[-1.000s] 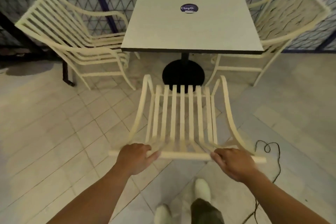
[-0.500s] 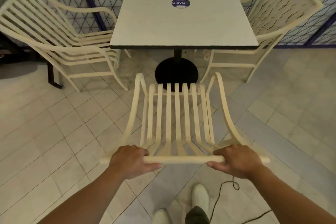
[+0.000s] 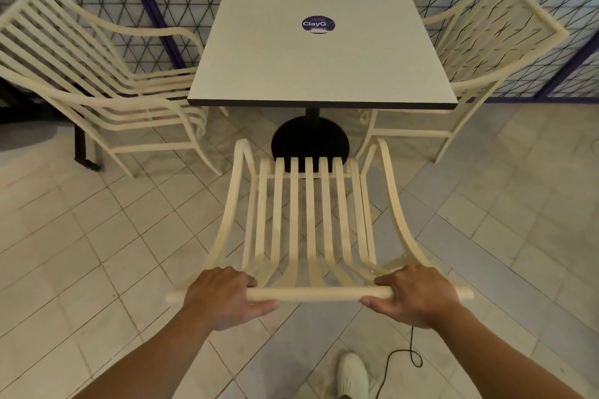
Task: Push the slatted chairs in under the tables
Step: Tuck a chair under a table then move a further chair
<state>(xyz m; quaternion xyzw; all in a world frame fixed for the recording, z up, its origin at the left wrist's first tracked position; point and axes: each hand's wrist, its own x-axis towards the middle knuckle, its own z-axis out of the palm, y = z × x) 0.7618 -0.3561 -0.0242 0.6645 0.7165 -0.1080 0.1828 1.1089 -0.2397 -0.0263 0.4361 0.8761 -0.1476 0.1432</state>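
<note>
At the near edge, a white shoe [image 3: 353, 376] stands on the tiled floor [image 3: 97, 253], and a thin black cord [image 3: 411, 356] loops just to its right.

Above these, both hands are clamped on the top rail [image 3: 319, 293] of the near chair [image 3: 308, 220]. The left hand [image 3: 223, 296] grips the rail towards its left end, fingers curled over the far side and thumb underneath. The right hand [image 3: 411, 296] grips it the same way towards the right end. A bare length of rail runs between them, and a short stub sticks out past each hand.

The near chair is cream with long slats running away from the rail, and a curved arm on each side. It faces the table [image 3: 321, 52]. Its front edge lies in front of the table's near edge, over the black round base [image 3: 309, 142]; the whole seat shows short of the tabletop.

The table is square and pale with a dark rim, and a round dark sticker [image 3: 318, 24] sits near its far side. The left chair [image 3: 97, 84] stands at an angle with its front at the table's left edge. The right chair [image 3: 479, 42] stands with its front at the right edge. A dark lattice railing [image 3: 129, 10] runs behind them all.
</note>
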